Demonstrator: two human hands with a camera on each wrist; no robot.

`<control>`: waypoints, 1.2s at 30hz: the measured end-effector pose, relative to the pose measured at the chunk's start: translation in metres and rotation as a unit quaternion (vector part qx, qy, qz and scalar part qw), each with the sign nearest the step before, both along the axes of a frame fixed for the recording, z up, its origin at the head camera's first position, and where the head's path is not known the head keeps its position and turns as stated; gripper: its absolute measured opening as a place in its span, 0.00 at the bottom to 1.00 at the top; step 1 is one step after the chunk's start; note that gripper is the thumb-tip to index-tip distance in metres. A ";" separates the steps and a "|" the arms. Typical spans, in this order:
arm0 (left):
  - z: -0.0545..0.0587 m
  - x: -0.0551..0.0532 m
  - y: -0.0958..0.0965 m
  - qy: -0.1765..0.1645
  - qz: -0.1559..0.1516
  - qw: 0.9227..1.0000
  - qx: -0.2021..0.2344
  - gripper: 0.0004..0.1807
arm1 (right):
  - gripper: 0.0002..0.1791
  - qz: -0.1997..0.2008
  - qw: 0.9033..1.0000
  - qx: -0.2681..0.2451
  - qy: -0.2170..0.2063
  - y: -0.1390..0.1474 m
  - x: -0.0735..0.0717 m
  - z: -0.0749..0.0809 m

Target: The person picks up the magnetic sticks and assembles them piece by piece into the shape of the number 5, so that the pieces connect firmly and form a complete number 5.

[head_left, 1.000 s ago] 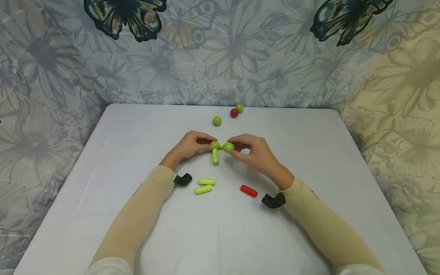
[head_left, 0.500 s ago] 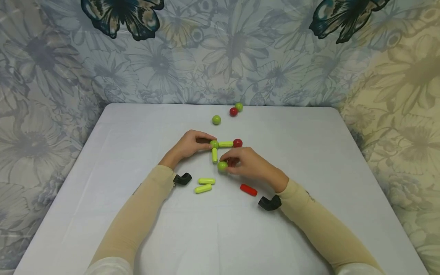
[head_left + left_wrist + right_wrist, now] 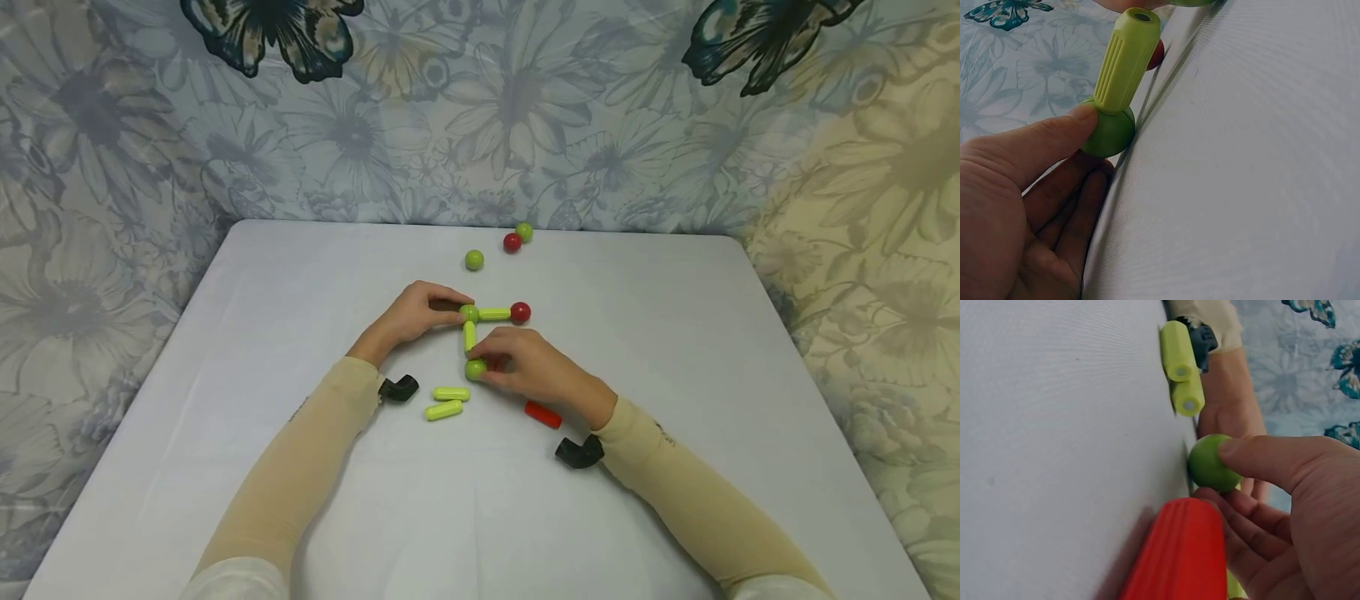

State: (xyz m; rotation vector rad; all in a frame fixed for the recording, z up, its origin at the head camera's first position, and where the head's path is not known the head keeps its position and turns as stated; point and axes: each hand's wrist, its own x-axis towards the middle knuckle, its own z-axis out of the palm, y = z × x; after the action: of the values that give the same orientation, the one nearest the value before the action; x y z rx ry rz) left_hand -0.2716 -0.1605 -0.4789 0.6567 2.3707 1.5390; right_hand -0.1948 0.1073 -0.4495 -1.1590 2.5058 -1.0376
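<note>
My left hand (image 3: 416, 317) pinches a green ball (image 3: 469, 313) between thumb and fingers. From this ball one yellow-green ribbed rod (image 3: 494, 314) runs right to a red ball (image 3: 521, 312). A second yellow-green rod (image 3: 1125, 62) points toward me; its free end shows a dark round hole in the left wrist view. With thumb and fingertips, my right hand (image 3: 528, 362) pinches another green ball (image 3: 1210, 462) close by that free end. A red rod (image 3: 1179, 556) lies on the table below the right hand, large in the right wrist view.
Two loose yellow-green rods (image 3: 448, 402) lie nearer me, between the forearms. Toward the far edge of the white table (image 3: 337, 258) rest a green ball (image 3: 474, 260), a red ball (image 3: 512, 242) and another green ball (image 3: 525, 232). Black wrist cameras (image 3: 579, 452) jut from both sleeves.
My right hand has carried its green ball from beside the right-pointing rod toward me and left, to the near rod's end. The red ball on the other rod came into view. My left hand stays put.
</note>
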 end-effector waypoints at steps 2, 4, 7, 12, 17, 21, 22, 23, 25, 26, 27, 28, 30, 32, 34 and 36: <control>-0.001 0.001 0.000 -0.004 0.001 1.000 -0.002 0.16 | 0.17 0.003 1.000 -0.002 0.001 -0.001 0.001 -0.001; -0.002 0.002 -0.001 -0.007 0.002 1.000 -0.006 0.16 | 0.17 0.003 1.000 0.002 0.003 -0.002 0.002 -0.003; -0.003 0.002 -0.001 -0.007 0.002 1.000 -0.009 0.16 | 0.16 0.001 1.000 0.005 0.010 -0.003 0.002 -0.005; -0.002 0.001 -0.001 -0.002 0.003 1.000 -0.006 0.16 | 0.17 -0.002 0.999 0.000 0.035 -0.004 0.001 -0.004; 0.000 0.001 0.000 0.000 0.001 1.000 -0.005 0.16 | 0.17 -0.007 0.999 0.004 0.047 -0.005 0.001 -0.001; 0.001 0.001 0.000 -0.001 0.001 1.000 -0.003 0.16 | 0.17 -0.007 0.999 0.000 0.043 -0.004 0.001 0.000; 0.001 0.001 0.000 -0.001 0.002 1.000 -0.003 0.16 | 0.17 -0.007 0.999 0.000 0.043 -0.004 0.001 0.000; 0.001 0.001 0.000 -0.001 0.002 1.000 -0.004 0.16 | 0.17 -0.007 0.999 0.000 0.043 -0.004 0.001 0.000; 0.001 0.001 0.000 -0.002 0.002 1.000 -0.004 0.16 | 0.16 -0.008 0.999 0.006 0.048 -0.005 0.001 -0.001; 0.001 0.001 0.000 -0.003 0.002 1.000 -0.004 0.16 | 0.16 -0.009 0.999 0.010 0.051 -0.005 0.001 -0.002; 0.001 0.001 0.000 -0.003 0.002 1.000 -0.004 0.16 | 0.16 -0.010 0.998 0.014 0.054 -0.005 0.001 -0.002; 0.001 0.001 0.001 -0.003 0.003 1.000 -0.004 0.16 | 0.16 -0.011 0.998 0.019 0.058 -0.005 0.001 -0.002; 0.001 0.001 0.001 -0.002 0.002 1.000 -0.004 0.16 | 0.16 -0.013 0.997 0.027 0.065 -0.005 0.001 -0.003; 0.001 0.001 0.001 -0.002 0.002 1.000 -0.004 0.16 | 0.16 -0.012 0.997 0.032 0.074 -0.005 0.002 -0.003; 0.001 0.001 0.002 -0.002 0.003 1.000 -0.004 0.16 | 0.16 -0.011 0.996 0.033 0.083 -0.005 0.003 -0.003; 0.001 0.002 0.002 -0.003 0.004 1.000 -0.005 0.16 | 0.16 -0.010 0.995 0.033 0.091 -0.006 0.003 -0.003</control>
State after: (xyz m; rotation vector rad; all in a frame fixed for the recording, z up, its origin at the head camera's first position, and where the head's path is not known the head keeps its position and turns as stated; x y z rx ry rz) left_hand -0.2701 -0.1586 -0.4775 0.6407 2.3784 1.5283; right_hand -0.1913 0.1017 -0.4522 -1.2632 2.6725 -0.8823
